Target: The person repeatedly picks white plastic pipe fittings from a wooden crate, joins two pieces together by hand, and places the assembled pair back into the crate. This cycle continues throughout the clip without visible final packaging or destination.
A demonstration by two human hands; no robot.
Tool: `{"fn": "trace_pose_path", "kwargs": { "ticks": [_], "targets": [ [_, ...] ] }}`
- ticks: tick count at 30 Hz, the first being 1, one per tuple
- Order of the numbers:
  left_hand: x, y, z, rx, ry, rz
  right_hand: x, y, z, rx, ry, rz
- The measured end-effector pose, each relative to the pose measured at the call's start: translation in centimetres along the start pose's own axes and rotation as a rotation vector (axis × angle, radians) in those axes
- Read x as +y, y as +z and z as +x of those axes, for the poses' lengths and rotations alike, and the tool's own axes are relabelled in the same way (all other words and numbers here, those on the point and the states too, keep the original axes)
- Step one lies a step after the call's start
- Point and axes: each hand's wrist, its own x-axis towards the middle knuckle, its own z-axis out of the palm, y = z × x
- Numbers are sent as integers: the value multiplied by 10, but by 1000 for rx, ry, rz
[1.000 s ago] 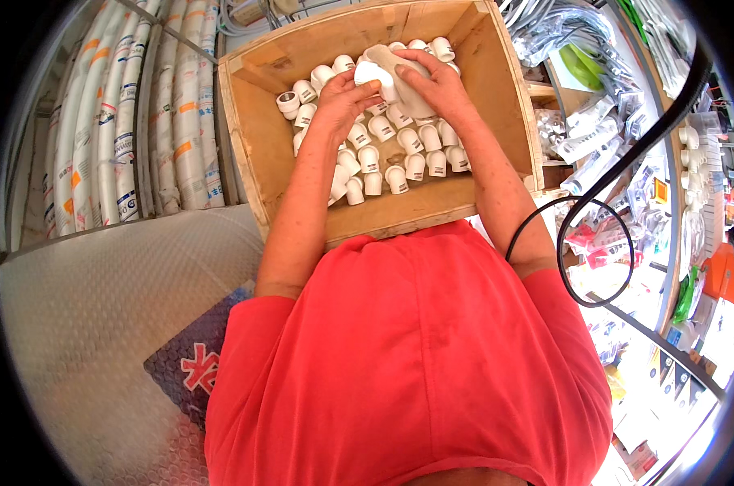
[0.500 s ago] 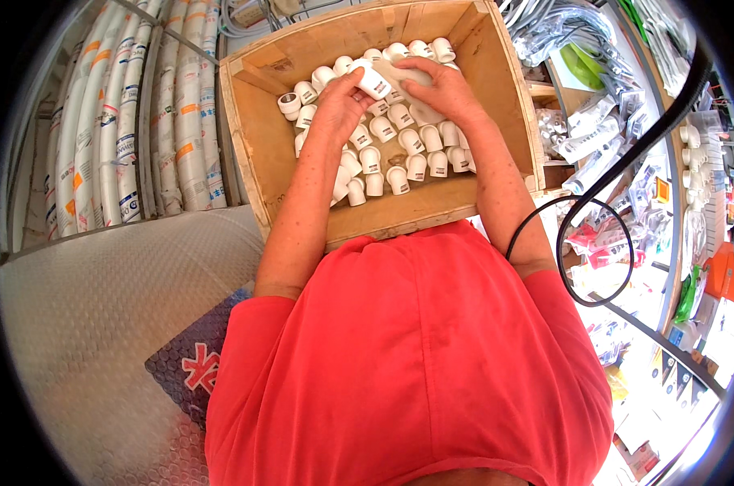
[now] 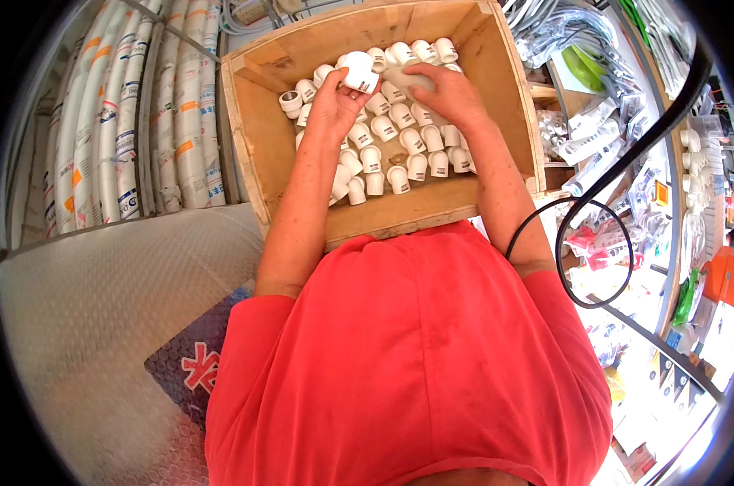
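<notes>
My left hand (image 3: 334, 101) is closed on a white plastic pipe elbow (image 3: 357, 70), raised over the upper part of a wooden box (image 3: 258, 146). To its right, my right hand (image 3: 454, 95) has its thumb and fingers curved around a hazy, see-through plastic bag (image 3: 401, 79); the bag's outline is hard to make out. Below and around both hands, many more white pipe elbows (image 3: 399, 180) lie in rough rows inside the box. One white fitting (image 3: 290, 100) by the left wall shows a dark round opening.
Wrapped white pipes (image 3: 124, 121) stand to the left, above a surface covered with bubble wrap (image 3: 100, 324). Shelves with bagged parts (image 3: 594, 134) line the right side. A black cable (image 3: 626, 166) loops near my right forearm.
My left hand has moved slightly up and left with the elbow, which has turned in its fingers. The right hand has shifted a little right and down, so the gap between the hands is wider.
</notes>
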Motion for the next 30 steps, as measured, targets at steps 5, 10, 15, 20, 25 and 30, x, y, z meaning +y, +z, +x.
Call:
{"fn": "trace_pose_path", "kwargs": {
  "ticks": [5, 10, 15, 20, 25, 30],
  "targets": [
    [0, 2, 1, -85, -16, 90, -14, 3, 1, 218, -104, 173],
    [-3, -3, 2, -147, -24, 254, -15, 6, -3, 82, -143, 121],
    [2, 2, 0, -187, -54, 325, -11, -3, 1, 245, -41, -8],
    [-5, 0, -2, -99, 21, 361, -16, 9, -3, 131, -169, 90],
    [-1, 2, -1, -141, -53, 291, -1, -2, 0, 195, -52, -166],
    [-1, -5, 1, -119, -48, 361, -18, 7, -2, 144, -213, 74]
  ]
}}
